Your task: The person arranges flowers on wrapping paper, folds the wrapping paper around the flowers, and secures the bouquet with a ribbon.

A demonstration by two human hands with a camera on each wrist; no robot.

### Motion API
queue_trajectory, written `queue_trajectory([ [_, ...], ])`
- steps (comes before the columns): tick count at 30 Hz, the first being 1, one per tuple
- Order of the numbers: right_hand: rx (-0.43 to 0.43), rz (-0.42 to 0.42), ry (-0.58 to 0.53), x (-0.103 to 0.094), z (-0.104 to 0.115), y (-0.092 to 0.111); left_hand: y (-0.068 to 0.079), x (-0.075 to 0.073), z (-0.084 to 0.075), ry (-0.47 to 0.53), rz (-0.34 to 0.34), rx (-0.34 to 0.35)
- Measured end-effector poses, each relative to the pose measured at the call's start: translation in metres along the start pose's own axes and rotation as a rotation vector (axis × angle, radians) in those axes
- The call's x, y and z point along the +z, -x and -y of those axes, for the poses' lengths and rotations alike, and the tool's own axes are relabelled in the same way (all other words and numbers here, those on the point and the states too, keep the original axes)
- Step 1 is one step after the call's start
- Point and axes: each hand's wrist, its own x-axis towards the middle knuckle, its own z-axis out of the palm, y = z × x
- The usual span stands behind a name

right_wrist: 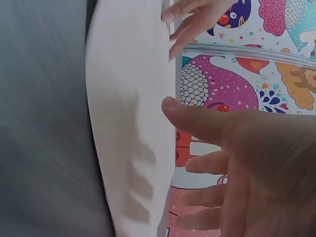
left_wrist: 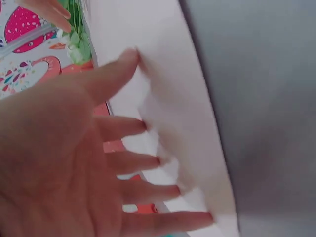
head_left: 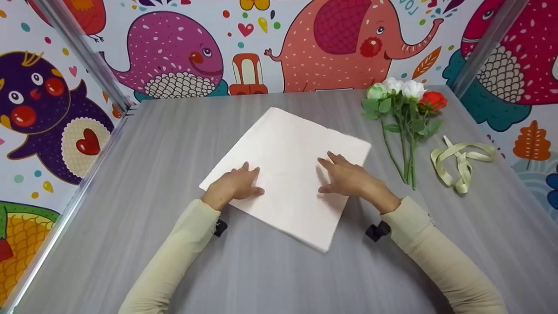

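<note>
A pale pinkish-white square sheet, likely wrapping paper (head_left: 290, 209), lies turned at an angle on the grey table. My left hand (head_left: 235, 184) is over its left part, with fingers spread. In the left wrist view the fingertips (left_wrist: 129, 58) of that hand rest on the sheet. Over the right part is my right hand (head_left: 346, 176), its fingers extended and thumb apart. The right wrist view shows finger shadows on the paper (right_wrist: 123, 113), with the right hand's fingers (right_wrist: 205, 195) held just off its surface. Neither hand grips anything.
Artificial flowers with white and green blooms (head_left: 394, 89) and a red bloom (head_left: 433, 101) lie at the back right of the table (head_left: 152, 174). A pale yellow-green ribbon (head_left: 464, 163) lies loosely looped beside their stems. Printed cartoon panels (head_left: 174, 48) border the table.
</note>
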Motion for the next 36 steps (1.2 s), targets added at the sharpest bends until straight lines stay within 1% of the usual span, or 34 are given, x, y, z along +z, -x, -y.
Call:
queue_trajectory([
  [3, -0.005, -0.003, 0.008, 0.005, 0.003, -0.001, 0.004, -0.002, -0.009, -0.016, 0.006, 0.037],
  [7, 0.008, -0.003, 0.011, 0.009, 0.004, -0.002, 0.011, -0.004, -0.018, -0.012, 0.000, 0.135],
  [9, 0.018, 0.001, 0.015, 0.011, 0.004, -0.003, 0.014, -0.003, -0.021, 0.017, -0.012, 0.177],
  [12, 0.033, 0.005, 0.023, 0.013, 0.003, -0.004, 0.018, -0.001, -0.027, 0.069, -0.015, 0.222],
  [15, 0.044, 0.023, 0.012, 0.014, 0.000, -0.005, 0.018, 0.001, -0.032, 0.103, -0.010, 0.255],
  [18, 0.051, 0.057, -0.003, 0.013, -0.005, -0.006, 0.016, 0.003, -0.034, 0.122, -0.037, 0.281],
  [20, 0.048, 0.084, -0.006, 0.011, -0.009, -0.006, 0.013, 0.003, -0.032, 0.130, -0.079, 0.285],
  [23, 0.031, 0.122, -0.002, 0.006, -0.016, -0.006, 0.009, 0.001, -0.025, 0.153, -0.134, 0.271],
  [27, -0.012, 0.173, 0.024, -0.001, -0.027, -0.008, 0.003, 0.001, -0.011, 0.207, -0.126, 0.256],
  [29, -0.042, 0.200, 0.046, -0.004, -0.034, -0.008, -0.001, 0.002, -0.004, 0.234, -0.112, 0.235],
  [32, -0.089, 0.228, 0.052, -0.009, -0.043, -0.006, -0.007, 0.004, 0.007, 0.239, -0.116, 0.193],
  [36, -0.157, 0.239, -0.038, -0.013, -0.054, -0.002, -0.014, 0.002, 0.021, 0.202, -0.107, 0.157],
])
